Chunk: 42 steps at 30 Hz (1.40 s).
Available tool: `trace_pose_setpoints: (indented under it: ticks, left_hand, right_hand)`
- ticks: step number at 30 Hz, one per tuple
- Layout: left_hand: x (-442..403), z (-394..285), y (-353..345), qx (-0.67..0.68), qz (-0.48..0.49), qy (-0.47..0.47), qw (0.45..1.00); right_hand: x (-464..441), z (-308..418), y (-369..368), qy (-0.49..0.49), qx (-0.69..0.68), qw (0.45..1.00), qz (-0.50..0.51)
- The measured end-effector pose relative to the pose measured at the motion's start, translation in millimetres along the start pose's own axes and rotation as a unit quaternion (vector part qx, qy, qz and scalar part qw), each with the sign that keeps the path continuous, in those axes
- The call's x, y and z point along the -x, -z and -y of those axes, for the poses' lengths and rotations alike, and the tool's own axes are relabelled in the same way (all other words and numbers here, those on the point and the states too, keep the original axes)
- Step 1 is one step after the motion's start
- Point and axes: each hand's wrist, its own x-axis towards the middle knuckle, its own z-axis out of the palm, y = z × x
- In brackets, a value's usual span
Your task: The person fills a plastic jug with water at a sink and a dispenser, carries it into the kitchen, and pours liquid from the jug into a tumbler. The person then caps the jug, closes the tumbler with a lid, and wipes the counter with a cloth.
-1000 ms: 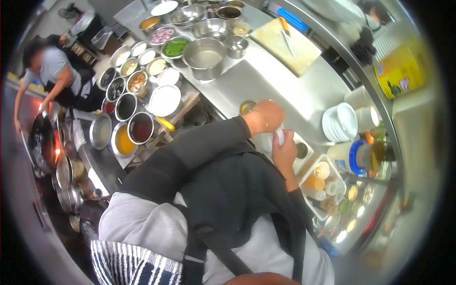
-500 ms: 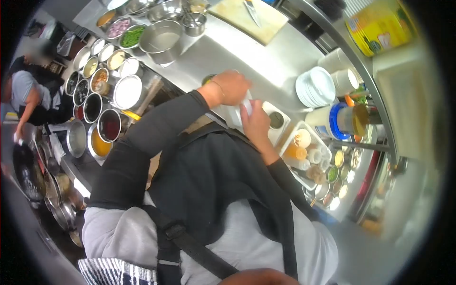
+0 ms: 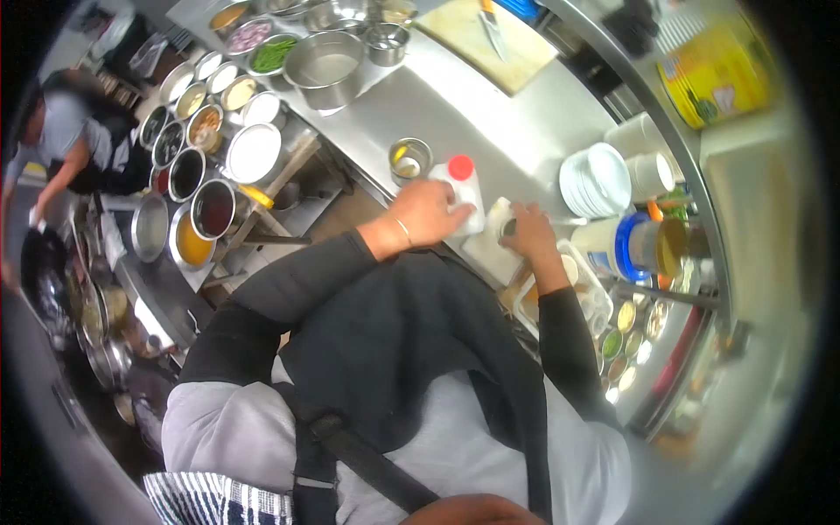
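Note:
My left hand (image 3: 420, 215) is wrapped around a white plastic bottle (image 3: 473, 203) with a red cap, tilted over the steel counter. My right hand (image 3: 532, 234) is beside a white container (image 3: 490, 255) with a dark round opening. Its fingers are spread near that opening, and whether they touch it is hard to tell. Behind my left hand stands a small metal bowl (image 3: 410, 161) with something yellow in it. To the right of my right hand, a clear plastic bin (image 3: 598, 302) holds bottles, partly hidden by my forearm.
A large metal pot (image 3: 324, 72) and a cutting board (image 3: 516, 61) with a knife (image 3: 492, 33) are at the back. Stacked white bowls (image 3: 595, 180) stand at right beneath a metal shelf (image 3: 674, 114). Several ingredient pots sit at left. Another person (image 3: 74, 144) works at far left.
My hands have moved apart. My left hand now holds the red-capped bottle in plain view, while my right hand has shifted right to the white container. The view has shifted slightly.

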Motion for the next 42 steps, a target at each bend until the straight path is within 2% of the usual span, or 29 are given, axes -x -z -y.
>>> trace_pose_setpoints:
  ticks: [1,3,5,7,9,10,12,13,15,16,17,21,23,24,26,27,30,32,34,35,37,39,42]
  left_hand:
    - [4.6,2.4,-12.6,0.007,-0.027,0.008,1.000]
    - [3.1,8.6,-26.6,0.153,0.009,0.107,0.982]
    - [-0.8,7.0,-33.3,0.197,-0.001,0.132,0.972]
    - [-6.5,10.0,-42.9,0.249,-0.015,0.145,0.958]
    - [-11.7,12.6,-57.9,0.218,-0.049,0.151,0.963]
    - [-13.6,10.2,-58.0,0.163,-0.058,0.131,0.976]
    - [-11.7,10.1,-64.5,0.162,-0.085,0.146,0.972]
    - [-13.7,8.5,-70.9,0.170,-0.096,0.147,0.970]
    - [-14.4,2.2,-72.8,0.178,-0.099,0.165,0.965]
    - [-13.2,0.3,-69.5,0.174,-0.101,0.185,0.962]
    - [-10.8,-4.6,-65.1,0.176,-0.102,0.189,0.961]
    - [-0.3,-1.5,-64.5,0.215,-0.114,0.157,0.957]
    - [9.5,5.0,-59.4,0.235,-0.128,0.150,0.952]
    - [17.6,6.7,-55.3,0.201,-0.130,0.118,0.964]
    - [37.7,16.4,-48.2,0.137,-0.153,0.037,0.978]
    - [50.5,25.1,-43.9,0.141,-0.153,0.034,0.977]
    - [105.9,62.1,-12.7,0.228,-0.127,-0.041,0.965]
    - [150.0,93.3,4.9,0.262,-0.112,-0.004,0.959]
    - [196.8,133.9,10.9,0.248,-0.117,0.087,0.958]
    - [220.4,157.0,7.9,0.258,-0.119,0.138,0.949]
    - [264.9,194.5,9.6,0.245,-0.109,0.246,0.931]
    - [303.9,231.9,4.5,0.206,-0.100,0.303,0.925]
    - [351.1,276.7,-8.6,0.196,-0.102,0.336,0.916]
  right_hand:
    - [-2.4,1.9,-1.6,0.017,0.006,1.000,-0.001]
    - [-6.0,2.0,-10.8,-0.013,0.014,0.999,0.050]
    - [-4.7,1.2,-12.8,0.002,0.021,0.999,0.049]
    - [-1.9,2.5,-14.1,-0.007,0.004,0.999,-0.038]
    - [-18.9,-9.5,-27.9,0.019,-0.017,0.991,-0.128]
    - [-23.0,1.6,-23.9,0.051,-0.018,0.991,-0.122]
    - [-13.1,11.2,1.0,0.053,-0.034,0.979,-0.194]
    - [-12.3,12.5,3.2,0.059,-0.026,0.980,-0.189]
    - [-12.0,24.0,10.0,0.081,-0.225,0.946,-0.218]
    - [-7.7,32.8,16.9,0.081,-0.222,0.947,-0.218]
    - [0.4,43.8,25.4,0.071,-0.275,0.943,-0.174]
    - [1.7,69.6,15.4,0.060,-0.417,0.905,-0.065]
    - [-8.5,73.8,5.1,0.072,-0.424,0.901,-0.055]
    - [-12.2,74.4,-1.2,0.073,-0.432,0.898,-0.044]
    - [-14.3,79.4,-17.3,0.065,-0.424,0.902,-0.057]
    - [-13.6,82.2,-22.6,0.055,-0.419,0.903,-0.072]
    - [22.5,103.8,-12.2,0.041,-0.351,0.927,-0.123]
    - [50.9,118.2,4.2,0.037,-0.373,0.921,-0.108]
    - [70.3,139.2,11.3,0.043,-0.453,0.886,-0.093]
    - [77.5,153.0,15.1,0.036,-0.448,0.889,-0.091]
    - [86.6,181.6,19.9,0.025,-0.392,0.919,-0.034]
    - [79.3,198.2,-7.0,0.037,-0.366,0.930,-0.027]
    - [71.6,237.9,-46.5,0.053,-0.240,0.969,0.036]
